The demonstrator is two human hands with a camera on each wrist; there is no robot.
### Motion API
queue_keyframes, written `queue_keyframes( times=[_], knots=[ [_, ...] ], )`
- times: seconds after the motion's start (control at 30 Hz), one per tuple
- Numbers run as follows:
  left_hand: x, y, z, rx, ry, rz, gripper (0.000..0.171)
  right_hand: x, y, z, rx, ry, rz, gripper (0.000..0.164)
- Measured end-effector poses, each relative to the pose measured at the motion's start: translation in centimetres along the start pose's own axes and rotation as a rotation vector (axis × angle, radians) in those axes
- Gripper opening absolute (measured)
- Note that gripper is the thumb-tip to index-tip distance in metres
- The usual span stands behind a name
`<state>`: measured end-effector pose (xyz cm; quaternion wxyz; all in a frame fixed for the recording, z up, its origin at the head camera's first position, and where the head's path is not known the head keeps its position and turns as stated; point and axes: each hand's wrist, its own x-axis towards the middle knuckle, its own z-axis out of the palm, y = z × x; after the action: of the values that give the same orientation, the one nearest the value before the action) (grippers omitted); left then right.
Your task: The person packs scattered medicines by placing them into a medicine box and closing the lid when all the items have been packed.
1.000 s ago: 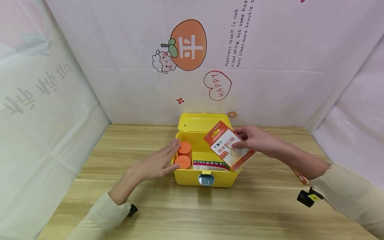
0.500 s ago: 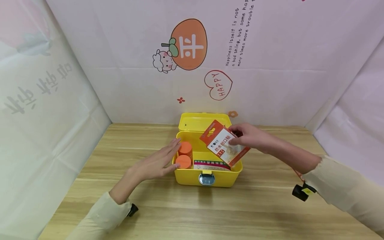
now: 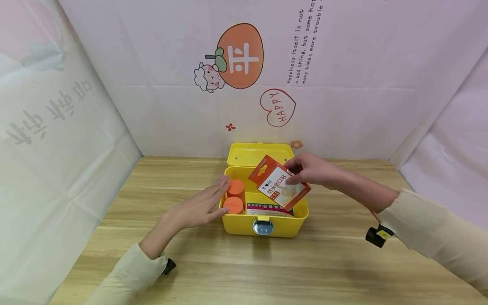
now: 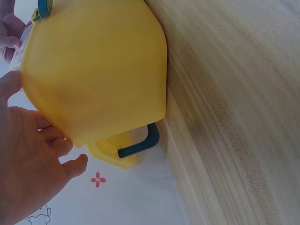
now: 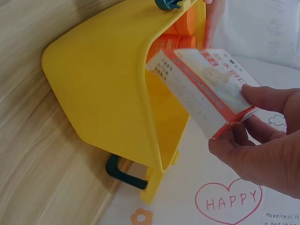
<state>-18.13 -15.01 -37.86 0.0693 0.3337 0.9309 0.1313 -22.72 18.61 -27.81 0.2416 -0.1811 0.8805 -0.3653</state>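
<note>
My right hand [image 3: 310, 169] pinches an orange and white box of adhesive bandages [image 3: 280, 186] by its right edge, thumb on the front face. The bandage box is tilted above the open yellow case [image 3: 236, 225], over its right part. My left hand [image 3: 194, 207] rests against the case's left rim, its fingers fairly straight; in the left wrist view the fingertips touch the yellow wall [image 4: 98, 70]. Two orange-lidded bottles [image 3: 233, 206] stand in the left end of the case. Beside them lies a white, green and magenta medicine box [image 3: 263, 209], partly hidden by the bandage box.
The case's lid [image 3: 248, 154] is swung back toward the printed backdrop [image 3: 171, 123]. A metallic-looking latch [image 3: 263, 228] is at the front, and a dark green handle [image 5: 124, 176] at the back. Wooden tabletop [image 3: 248, 271] surrounds the case.
My right hand has moved left with the bandage box, bringing it further over the case. The left hand has stayed at the left rim.
</note>
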Motion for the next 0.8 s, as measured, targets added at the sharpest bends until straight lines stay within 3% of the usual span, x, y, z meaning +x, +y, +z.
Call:
queue_keyframes(
  times=[0.27,0.8],
  knots=[
    [0.0,-0.1,0.1,-0.002,0.000,0.000,0.081,0.6,0.4,-0.1,-0.012,-0.010,-0.010,0.038],
    [0.0,-0.2,0.1,-0.008,0.010,0.009,0.081,2.3,-0.7,0.1,-0.261,-0.008,-0.033,0.034]
  ],
)
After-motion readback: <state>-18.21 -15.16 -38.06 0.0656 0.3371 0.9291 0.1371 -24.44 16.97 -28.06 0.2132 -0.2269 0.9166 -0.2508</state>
